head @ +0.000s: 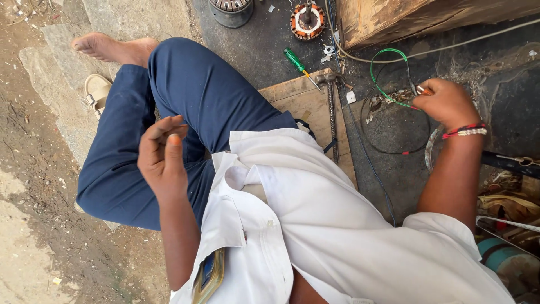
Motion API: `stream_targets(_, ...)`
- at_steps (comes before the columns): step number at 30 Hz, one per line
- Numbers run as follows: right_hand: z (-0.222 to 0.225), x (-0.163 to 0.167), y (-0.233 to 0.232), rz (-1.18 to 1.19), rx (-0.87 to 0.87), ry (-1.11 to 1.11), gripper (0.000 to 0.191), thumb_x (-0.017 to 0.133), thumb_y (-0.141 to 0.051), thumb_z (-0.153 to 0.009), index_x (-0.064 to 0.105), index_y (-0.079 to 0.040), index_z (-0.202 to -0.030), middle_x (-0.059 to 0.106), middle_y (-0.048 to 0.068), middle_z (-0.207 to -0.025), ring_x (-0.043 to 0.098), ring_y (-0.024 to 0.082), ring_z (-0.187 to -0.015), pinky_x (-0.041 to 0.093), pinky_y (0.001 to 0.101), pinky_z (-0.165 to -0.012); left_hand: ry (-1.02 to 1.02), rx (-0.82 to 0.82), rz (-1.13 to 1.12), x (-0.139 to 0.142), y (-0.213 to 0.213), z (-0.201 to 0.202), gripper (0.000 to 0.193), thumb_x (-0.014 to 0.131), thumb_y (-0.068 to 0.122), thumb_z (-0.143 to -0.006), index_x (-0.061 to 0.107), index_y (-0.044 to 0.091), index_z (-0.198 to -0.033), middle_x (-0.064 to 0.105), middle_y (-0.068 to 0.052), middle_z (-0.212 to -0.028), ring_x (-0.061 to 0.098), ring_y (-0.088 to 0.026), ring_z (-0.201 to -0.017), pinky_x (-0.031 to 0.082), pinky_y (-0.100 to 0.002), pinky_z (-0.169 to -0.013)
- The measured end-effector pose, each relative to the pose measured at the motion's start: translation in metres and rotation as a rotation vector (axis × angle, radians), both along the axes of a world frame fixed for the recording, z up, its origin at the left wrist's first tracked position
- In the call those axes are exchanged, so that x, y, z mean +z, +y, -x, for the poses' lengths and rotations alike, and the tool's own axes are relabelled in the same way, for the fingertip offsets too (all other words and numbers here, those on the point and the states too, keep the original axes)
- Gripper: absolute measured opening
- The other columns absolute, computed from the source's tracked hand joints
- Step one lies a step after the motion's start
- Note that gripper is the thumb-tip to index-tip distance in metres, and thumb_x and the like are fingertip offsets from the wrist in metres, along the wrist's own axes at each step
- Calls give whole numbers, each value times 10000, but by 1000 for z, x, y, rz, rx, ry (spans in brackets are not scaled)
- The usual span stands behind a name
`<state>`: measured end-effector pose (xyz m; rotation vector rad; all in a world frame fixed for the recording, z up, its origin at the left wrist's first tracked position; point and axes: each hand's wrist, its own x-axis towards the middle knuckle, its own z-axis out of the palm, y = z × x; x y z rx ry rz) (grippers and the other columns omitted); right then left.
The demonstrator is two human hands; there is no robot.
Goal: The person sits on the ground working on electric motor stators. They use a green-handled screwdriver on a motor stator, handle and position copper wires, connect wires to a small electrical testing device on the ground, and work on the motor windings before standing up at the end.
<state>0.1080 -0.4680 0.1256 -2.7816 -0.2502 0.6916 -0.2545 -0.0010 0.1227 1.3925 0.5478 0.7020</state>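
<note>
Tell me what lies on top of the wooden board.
On the wooden board lie a hammer and the tip of a green-handled screwdriver. Its near end is covered by the white shirt, so anything there is unseen.

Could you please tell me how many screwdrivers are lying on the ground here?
1: a green-handled screwdriver lies on the dark floor by the wooden board's upper edge. The right hand may hide another tool.

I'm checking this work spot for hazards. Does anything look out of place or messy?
Yes. Loose green wire loops tangled on the dark floor by the right hand, and a green-handled screwdriver lies loose beside the wooden board.
</note>
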Motion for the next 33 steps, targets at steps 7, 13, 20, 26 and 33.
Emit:
stream_targets(7, 31, 81, 79, -263, 171, 47, 338, 719, -124, -862, 725, -47, -1190, 719, 80, -919, 662, 147, -815, 517, 313, -711, 96, -399, -153, 16, -22, -52, 221, 645, 68, -1070, 667, 1, -1280, 698, -124, -1247, 711, -189, -1093, 567, -295, -959)
stream_targets(13, 56, 110, 150, -293, 531, -191, 327, 738, -103, -832, 742, -64, -1156, 723, 119, -920, 702, 256, -799, 537, 365, -706, 16, -595, -387, 44, -42, -103, 372, 703, 94, -1013, 596, 31, -1364, 586, -153, -1447, 722, -237, -1107, 608, -325, -935)
stream_targets(20, 63, 125, 195, -377, 733, -209, 301, 714, -93, -792, 746, -88, -1092, 707, 96, -877, 697, 283, -750, 538, 388, -650, 16, -589, -918, 47, -71, -181, 584, 760, 146, -858, 567, 23, -1395, 539, -189, -1408, 690, -326, -995, 557, -429, -759)
stream_targets(26, 48, 124, 202, -541, 708, -81, 279, 741, -94, -838, 743, -73, -1116, 668, 80, -818, 663, 189, -683, 521, 335, -615, 146, -604, -1098, 36, -65, -197, 365, 689, 83, -881, 672, 82, -1245, 648, -91, -975, 692, -283, -809, 537, -434, -683)
stream_targets(33, 11, 107, 171, -1052, 218, -11, 396, 749, -120, -1040, 580, -16, -1383, 605, 20, -1012, 555, 46, -849, 472, 196, -761, 183, -310, -1016, 72, -9, -166, 250, 701, 105, -967, 659, 82, -1212, 692, -100, -976, 691, -310, -789, 539, -424, -660)
